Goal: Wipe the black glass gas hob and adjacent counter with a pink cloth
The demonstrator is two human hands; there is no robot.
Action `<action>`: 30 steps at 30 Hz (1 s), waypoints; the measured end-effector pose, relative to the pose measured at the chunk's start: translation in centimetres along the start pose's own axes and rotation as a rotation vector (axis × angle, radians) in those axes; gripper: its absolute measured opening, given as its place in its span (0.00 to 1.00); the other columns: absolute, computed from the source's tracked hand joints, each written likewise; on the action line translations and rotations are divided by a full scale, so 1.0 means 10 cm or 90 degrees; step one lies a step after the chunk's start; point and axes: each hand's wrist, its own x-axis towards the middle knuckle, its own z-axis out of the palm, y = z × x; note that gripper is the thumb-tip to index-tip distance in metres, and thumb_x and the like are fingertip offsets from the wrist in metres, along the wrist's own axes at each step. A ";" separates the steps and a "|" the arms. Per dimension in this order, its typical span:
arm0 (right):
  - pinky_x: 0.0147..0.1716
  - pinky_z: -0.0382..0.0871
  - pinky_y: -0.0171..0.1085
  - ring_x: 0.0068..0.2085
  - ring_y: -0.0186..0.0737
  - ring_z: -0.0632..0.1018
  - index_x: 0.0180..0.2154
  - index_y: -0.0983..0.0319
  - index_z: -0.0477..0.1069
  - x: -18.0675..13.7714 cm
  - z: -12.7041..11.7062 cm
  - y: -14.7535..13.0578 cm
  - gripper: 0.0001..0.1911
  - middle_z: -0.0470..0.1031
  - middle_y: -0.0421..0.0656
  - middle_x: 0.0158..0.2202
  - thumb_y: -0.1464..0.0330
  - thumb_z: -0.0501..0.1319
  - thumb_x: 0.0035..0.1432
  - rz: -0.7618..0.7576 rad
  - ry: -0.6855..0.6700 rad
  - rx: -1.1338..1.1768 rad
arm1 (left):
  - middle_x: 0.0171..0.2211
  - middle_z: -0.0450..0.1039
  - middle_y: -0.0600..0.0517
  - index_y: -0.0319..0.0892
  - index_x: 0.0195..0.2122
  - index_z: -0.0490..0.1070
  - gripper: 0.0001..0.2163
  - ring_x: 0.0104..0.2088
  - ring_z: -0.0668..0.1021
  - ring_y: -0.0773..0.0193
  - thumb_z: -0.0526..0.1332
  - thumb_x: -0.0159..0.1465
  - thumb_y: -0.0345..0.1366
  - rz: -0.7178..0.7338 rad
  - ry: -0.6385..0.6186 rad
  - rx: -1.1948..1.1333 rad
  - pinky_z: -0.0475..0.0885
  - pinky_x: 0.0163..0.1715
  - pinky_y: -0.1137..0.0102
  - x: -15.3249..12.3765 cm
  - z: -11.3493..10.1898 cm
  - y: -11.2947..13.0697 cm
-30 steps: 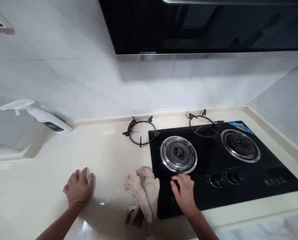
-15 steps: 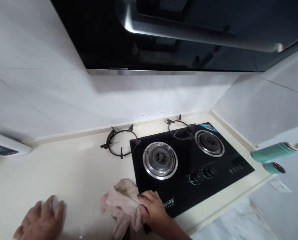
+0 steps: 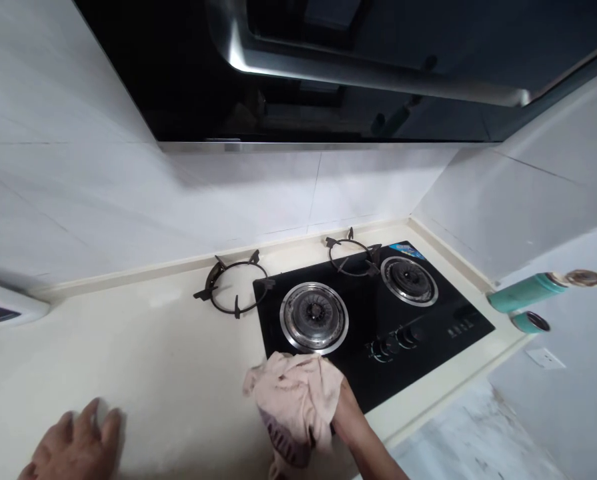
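A pale pink cloth (image 3: 301, 390) lies bunched over the front left corner of the black gas stove (image 3: 338, 373), its darker underside folded out below. My right hand (image 3: 345, 405) grips the cloth from beneath; the fabric hides its fingers, and just the wrist side shows. Close above it is the left burner (image 3: 314, 317), ringed in metal and stained. My left hand (image 3: 78, 443) rests on the cream countertop (image 3: 168, 393) at the lower left, empty, with fingers apart.
One pan support (image 3: 235, 290) sits left of the stove, another (image 3: 352, 259) across its back edge. A range hood (image 3: 328, 113) hangs low overhead. At the right stand a green cylinder (image 3: 525, 292) and a green cup-like piece (image 3: 529, 323). A white container (image 3: 13, 303) is far left.
My right hand has moved under the cloth, which was bunched left of it and now drapes over it, further onto the stove corner. The view has shifted slightly right.
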 end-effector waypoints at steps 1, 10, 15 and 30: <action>0.48 0.73 0.44 0.44 0.46 0.78 0.47 0.57 0.74 0.01 -0.04 0.00 0.26 0.78 0.46 0.45 0.44 0.55 0.64 0.004 -0.004 0.002 | 0.72 0.52 0.58 0.69 0.70 0.36 0.30 0.71 0.54 0.51 0.34 0.66 0.58 -0.005 -0.006 0.004 0.49 0.64 0.51 0.00 -0.01 0.01; 0.61 0.63 0.49 0.59 0.47 0.72 0.61 0.55 0.66 -0.09 -0.44 0.05 0.32 0.72 0.47 0.57 0.44 0.50 0.66 0.030 -0.026 -0.108 | 0.69 0.56 0.42 0.52 0.64 0.59 0.29 0.68 0.59 0.45 0.36 0.69 0.56 -0.008 -0.016 -0.001 0.54 0.62 0.49 -0.02 -0.14 0.11; 0.56 0.70 0.46 0.53 0.46 0.75 0.57 0.55 0.72 -0.12 -0.26 0.01 0.25 0.73 0.46 0.52 0.62 0.64 0.57 -0.092 -0.107 -0.316 | 0.68 0.56 0.39 0.47 0.64 0.62 0.28 0.67 0.60 0.45 0.40 0.70 0.53 -0.004 -0.021 -0.020 0.56 0.62 0.47 -0.05 -0.22 0.14; 0.41 0.76 0.49 0.39 0.52 0.80 0.47 0.60 0.75 -0.08 -1.38 -0.67 0.28 0.79 0.50 0.35 0.45 0.54 0.63 -0.074 0.195 -0.182 | 0.66 0.59 0.34 0.41 0.63 0.66 0.27 0.67 0.60 0.41 0.44 0.71 0.49 0.031 -0.006 -0.030 0.56 0.63 0.45 -0.09 -0.22 0.11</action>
